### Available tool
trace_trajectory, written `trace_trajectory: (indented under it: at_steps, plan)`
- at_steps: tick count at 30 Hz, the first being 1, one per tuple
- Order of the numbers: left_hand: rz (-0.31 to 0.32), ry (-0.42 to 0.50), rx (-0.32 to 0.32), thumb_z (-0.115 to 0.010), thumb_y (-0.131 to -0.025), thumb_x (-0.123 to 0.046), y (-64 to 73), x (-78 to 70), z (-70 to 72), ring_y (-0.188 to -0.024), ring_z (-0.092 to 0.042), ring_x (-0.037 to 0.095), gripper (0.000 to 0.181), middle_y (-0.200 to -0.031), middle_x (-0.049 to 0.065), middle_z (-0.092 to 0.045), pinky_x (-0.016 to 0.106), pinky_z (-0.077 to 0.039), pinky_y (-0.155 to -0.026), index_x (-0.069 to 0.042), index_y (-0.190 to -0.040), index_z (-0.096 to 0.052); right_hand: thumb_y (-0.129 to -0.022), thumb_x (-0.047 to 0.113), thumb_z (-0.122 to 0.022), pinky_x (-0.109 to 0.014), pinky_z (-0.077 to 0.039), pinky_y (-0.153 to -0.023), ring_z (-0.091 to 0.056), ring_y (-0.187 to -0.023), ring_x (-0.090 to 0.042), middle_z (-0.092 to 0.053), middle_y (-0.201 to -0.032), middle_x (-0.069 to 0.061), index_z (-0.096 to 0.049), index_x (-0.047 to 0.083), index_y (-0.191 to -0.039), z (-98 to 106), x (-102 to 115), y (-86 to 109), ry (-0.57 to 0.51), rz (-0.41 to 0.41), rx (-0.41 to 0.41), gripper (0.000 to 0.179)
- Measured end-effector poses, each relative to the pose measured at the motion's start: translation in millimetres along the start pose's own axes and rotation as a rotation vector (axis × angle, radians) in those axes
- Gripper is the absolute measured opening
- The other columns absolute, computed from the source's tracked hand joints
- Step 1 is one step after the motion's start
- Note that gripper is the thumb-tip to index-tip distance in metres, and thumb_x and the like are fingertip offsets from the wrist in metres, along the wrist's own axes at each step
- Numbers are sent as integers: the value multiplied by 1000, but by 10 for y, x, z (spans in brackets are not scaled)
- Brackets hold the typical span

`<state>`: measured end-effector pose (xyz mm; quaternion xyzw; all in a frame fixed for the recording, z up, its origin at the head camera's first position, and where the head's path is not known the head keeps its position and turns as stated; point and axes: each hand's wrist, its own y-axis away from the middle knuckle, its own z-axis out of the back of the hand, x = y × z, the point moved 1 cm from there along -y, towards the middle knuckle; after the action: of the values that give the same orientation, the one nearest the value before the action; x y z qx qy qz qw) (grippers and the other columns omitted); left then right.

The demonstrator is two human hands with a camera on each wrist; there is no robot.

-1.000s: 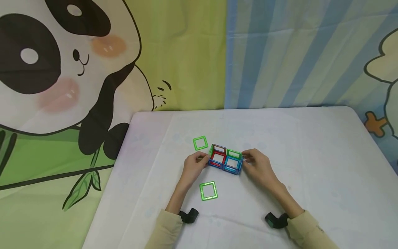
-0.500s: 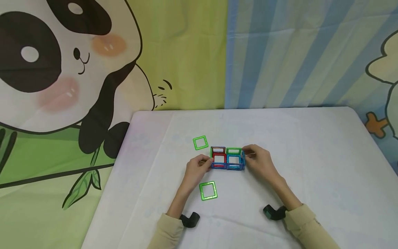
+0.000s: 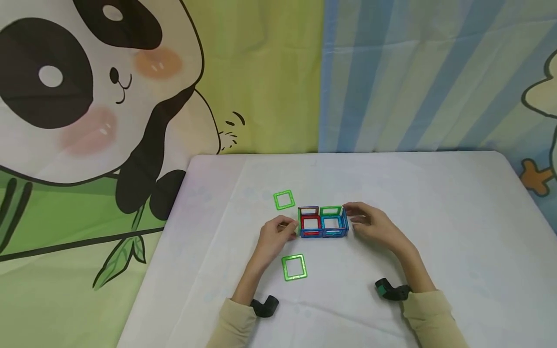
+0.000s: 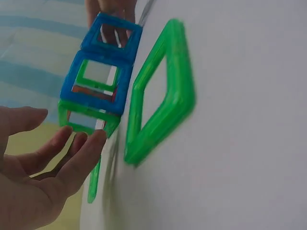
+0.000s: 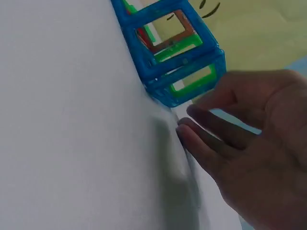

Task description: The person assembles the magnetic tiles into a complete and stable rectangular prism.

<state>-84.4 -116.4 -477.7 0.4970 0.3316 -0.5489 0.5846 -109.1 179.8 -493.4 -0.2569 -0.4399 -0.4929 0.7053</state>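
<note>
An open box of magnetic building tiles point(image 3: 323, 233) stands on the white table, two squares long, with blue, red, green and brown frames. At its left end is my left hand point(image 3: 273, 238); in the left wrist view its fingertips point(image 4: 98, 138) are right at the green end tile point(image 4: 62, 112), thumb apart. Beyond the right end my right hand point(image 3: 377, 227) has loosely bent fingers. In the right wrist view, its thumb and index finger reach close to the blue end tile point(image 5: 220, 67), with nothing gripped.
One loose green square tile point(image 3: 276, 201) lies behind and left of the box. Another green square tile point(image 3: 296, 277) lies in front of it, nearer the person. A panda-print cloth point(image 3: 183, 116) hangs behind the table point(image 3: 435, 193).
The box has turned from slanted to nearly straight across the table. My right hand has drawn slightly away from its right end; the left has stayed by the left end.
</note>
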Motion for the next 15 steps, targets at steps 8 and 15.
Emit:
trace_trajectory:
  at_steps: [8,15]
  plan:
    - [-173,-309,-27,-71,-98,-18,-159,-132,179,-103,-69,27,27,-117,13,-69,38,-60,-86,-3,-121,-69,-89,17,-80,-57,-47,-109,-51,-136,-49,-49,-152,-25,-45,5,-151,54,-39,61,-71,9,83,72]
    - [-253,-725,9,-73,-96,-13,-372,-206,234,-136,-50,30,52,-144,14,-54,46,-47,-112,-5,-144,-55,-90,14,-80,-53,-47,-109,-53,-135,-48,-53,-147,-26,-48,2,-148,36,-39,44,-69,23,79,68]
